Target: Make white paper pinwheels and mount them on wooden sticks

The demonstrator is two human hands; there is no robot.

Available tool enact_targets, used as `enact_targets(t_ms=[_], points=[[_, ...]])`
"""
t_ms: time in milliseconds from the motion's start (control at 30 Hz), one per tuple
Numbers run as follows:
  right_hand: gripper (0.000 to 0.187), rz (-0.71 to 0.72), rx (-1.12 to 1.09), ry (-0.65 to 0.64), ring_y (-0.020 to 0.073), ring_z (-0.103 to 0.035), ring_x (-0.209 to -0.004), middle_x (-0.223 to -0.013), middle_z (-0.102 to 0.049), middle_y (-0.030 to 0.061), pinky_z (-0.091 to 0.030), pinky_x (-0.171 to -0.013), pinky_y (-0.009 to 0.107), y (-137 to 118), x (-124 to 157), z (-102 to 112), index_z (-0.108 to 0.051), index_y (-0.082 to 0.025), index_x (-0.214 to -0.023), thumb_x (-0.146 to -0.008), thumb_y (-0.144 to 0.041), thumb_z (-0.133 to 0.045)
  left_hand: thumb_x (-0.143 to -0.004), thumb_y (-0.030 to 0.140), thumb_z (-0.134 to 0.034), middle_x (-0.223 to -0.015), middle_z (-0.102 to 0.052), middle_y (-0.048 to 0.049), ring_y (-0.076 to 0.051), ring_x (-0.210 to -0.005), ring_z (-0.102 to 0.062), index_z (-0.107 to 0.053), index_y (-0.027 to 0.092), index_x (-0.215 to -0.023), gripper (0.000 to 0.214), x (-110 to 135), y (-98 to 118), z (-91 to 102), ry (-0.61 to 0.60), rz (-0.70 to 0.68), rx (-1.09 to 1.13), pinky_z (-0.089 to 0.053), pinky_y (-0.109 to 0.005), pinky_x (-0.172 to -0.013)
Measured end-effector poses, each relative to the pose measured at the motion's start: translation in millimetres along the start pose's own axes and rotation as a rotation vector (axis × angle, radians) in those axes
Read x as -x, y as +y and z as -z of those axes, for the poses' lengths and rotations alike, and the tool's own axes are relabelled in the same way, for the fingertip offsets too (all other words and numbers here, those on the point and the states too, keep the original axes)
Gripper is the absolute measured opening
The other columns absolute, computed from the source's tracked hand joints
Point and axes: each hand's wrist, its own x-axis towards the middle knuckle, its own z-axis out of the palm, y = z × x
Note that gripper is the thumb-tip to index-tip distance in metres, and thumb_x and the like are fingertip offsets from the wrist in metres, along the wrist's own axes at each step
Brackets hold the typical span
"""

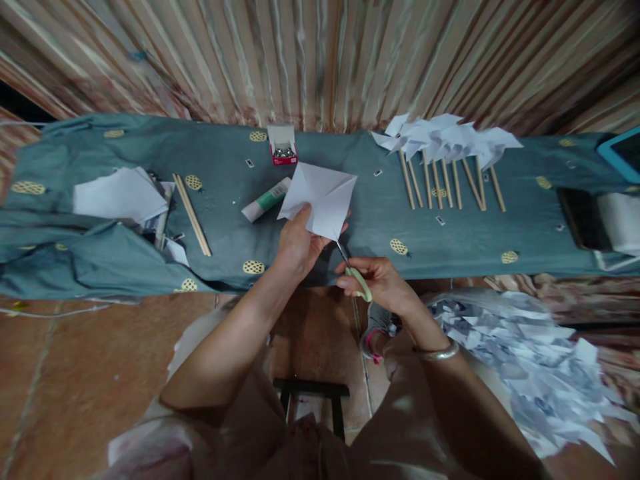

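Note:
My left hand [299, 244] pinches a white square of paper [320, 195] with fold creases, held above the front edge of the table. My right hand [377, 280] is closed on small scissors with a pale green handle [356, 277]. Their blades point up at the paper's lower corner. Behind the paper, a glue stick [265, 200] lies on the blue-grey cloth [225, 173], and a small red box of pins [283, 150] stands open near the far edge.
Several finished white paper pinwheels on wooden sticks [445, 153] lie at the back right. Loose white sheets [120, 195] and two sticks [193, 215] lie at the left. A phone [577, 217] and tissue roll [620, 223] sit at the right. A bag of paper scraps [525, 367] rests on the floor.

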Motion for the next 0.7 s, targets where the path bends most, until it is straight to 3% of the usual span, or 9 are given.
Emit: enact_targets(t_ms=[167, 267, 367, 433, 700], points=[[0.051, 0.0, 0.231, 0.09, 0.0104, -0.057, -0.052, -0.058, -0.062, -0.0049, -0.045, -0.05, 0.023, 0, 10, 27, -0.068, -0.018, -0.091, -0.058, -0.052, -0.085, -0.098, 0.023, -0.039, -0.113, -0.072, -0.0128, -0.026, -0.11, -0.068, -0.05, 0.012, -0.134, 0.04, -5, 9, 4.3, 0.035, -0.039, 0.015, -0.053, -0.043, -0.099], [0.051, 0.132, 0.575, 0.329, 0.0116, -0.053, -0.048, -0.058, -0.06, -0.0048, -0.041, -0.049, 0.025, -1, 14, 47, -0.067, -0.018, -0.097, -0.063, -0.054, -0.081, -0.098, 0.025, -0.04, -0.117, -0.071, -0.0128, -0.026, -0.109, -0.069, -0.051, 0.013, -0.134, 0.039, -8, 7, 8.2, 0.068, -0.003, 0.021, -0.054, -0.044, -0.098], [0.045, 0.222, 0.893, 0.557, 0.0188, -0.064, -0.059, -0.067, -0.068, 0.0013, -0.045, -0.058, 0.029, -3, 13, 57, -0.065, -0.018, -0.103, -0.074, -0.05, -0.074, -0.098, 0.027, -0.041, -0.118, -0.071, -0.0136, -0.026, -0.107, -0.07, -0.052, 0.014, -0.132, 0.038, -10, 2, 11.4, 0.088, 0.064, 0.032, -0.055, -0.046, -0.097], [0.041, 0.235, 1.018, 0.639, 0.0238, -0.07, -0.069, -0.075, -0.073, 0.006, -0.047, -0.063, 0.031, -4, 11, 57, -0.064, -0.017, -0.108, -0.079, -0.046, -0.069, -0.099, 0.03, -0.042, -0.116, -0.071, -0.0145, -0.027, -0.107, -0.07, -0.053, 0.013, -0.13, 0.038, -11, -2, 12.1, 0.085, 0.106, 0.046, -0.054, -0.047, -0.097], [0.045, 0.237, 1.272, 0.706, 0.0291, -0.072, -0.078, -0.087, -0.075, 0.0152, -0.048, -0.068, 0.034, -11, -5, 46, -0.058, -0.009, -0.123, -0.091, -0.04, -0.053, -0.098, 0.041, -0.041, -0.109, -0.072, -0.0166, -0.026, -0.106, -0.07, -0.055, 0.01, -0.127, 0.045, -9, -13, 5.4, 0.007, 0.256, 0.086, -0.053, -0.041, -0.099]])
